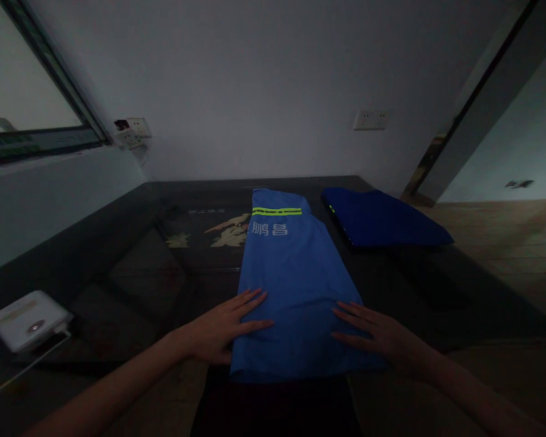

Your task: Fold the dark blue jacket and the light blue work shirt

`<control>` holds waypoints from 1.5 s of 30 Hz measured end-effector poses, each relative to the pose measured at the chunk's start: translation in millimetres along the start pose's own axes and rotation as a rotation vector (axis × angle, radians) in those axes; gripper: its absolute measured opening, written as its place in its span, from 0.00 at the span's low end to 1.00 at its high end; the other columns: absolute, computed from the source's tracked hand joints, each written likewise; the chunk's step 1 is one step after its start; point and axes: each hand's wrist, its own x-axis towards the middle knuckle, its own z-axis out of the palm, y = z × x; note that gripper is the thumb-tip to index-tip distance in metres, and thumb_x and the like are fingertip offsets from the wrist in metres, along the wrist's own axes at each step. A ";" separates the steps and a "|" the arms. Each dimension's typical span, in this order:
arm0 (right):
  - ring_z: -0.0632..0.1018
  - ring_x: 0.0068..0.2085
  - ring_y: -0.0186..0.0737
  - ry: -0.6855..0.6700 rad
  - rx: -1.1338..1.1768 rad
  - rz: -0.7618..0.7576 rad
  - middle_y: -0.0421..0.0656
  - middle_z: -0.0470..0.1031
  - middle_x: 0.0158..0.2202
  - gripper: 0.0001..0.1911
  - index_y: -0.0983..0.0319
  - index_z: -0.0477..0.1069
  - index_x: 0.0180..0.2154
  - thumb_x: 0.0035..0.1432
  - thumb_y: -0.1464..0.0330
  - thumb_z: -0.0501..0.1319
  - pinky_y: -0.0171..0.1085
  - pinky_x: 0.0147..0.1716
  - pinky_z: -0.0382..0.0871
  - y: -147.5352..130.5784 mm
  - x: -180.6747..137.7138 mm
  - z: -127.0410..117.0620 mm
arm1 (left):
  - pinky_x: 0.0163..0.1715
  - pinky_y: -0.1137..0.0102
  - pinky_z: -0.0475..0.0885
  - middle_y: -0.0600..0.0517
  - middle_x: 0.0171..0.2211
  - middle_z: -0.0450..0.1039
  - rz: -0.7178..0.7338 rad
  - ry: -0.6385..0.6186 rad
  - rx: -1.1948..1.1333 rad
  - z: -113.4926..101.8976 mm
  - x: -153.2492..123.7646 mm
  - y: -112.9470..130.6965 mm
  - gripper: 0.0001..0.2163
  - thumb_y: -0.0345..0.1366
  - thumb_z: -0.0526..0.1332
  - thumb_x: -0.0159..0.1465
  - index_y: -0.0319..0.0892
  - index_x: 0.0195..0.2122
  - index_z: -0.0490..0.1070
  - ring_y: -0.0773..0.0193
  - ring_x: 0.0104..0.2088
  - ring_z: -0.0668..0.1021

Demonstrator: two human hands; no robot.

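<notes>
A blue garment (295,273) with a yellow-green reflective stripe and pale printed characters lies folded lengthwise on the dark table (164,212), its lower end at the front edge. My left hand (222,325) rests on its lower left side, fingers stretched out over the cloth, thumb by the edge. On the lower right side lies my right hand (373,331), fingers spread flat on the fabric. Neither hand grips the cloth. To the right, behind my right hand, sits a darker blue folded cloth (382,218) with a bit of yellow-green at its left edge.
A white box-shaped device (30,320) with a cable stands at the table's left. Wall sockets (372,119) are on the back wall, and a power adapter (130,136) is plugged in at the left corner. A doorway opens onto a tiled floor (505,243) at right.
</notes>
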 end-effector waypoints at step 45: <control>0.48 0.67 0.46 0.036 0.012 -0.039 0.42 0.52 0.67 0.32 0.52 0.55 0.63 0.60 0.76 0.52 0.49 0.60 0.58 0.9 2.7 0.5 | 0.63 0.60 0.59 0.46 0.54 0.71 0.260 0.254 0.109 3.7 -22.5 18.8 0.22 0.26 0.50 0.69 0.42 0.64 0.54 0.63 0.59 0.69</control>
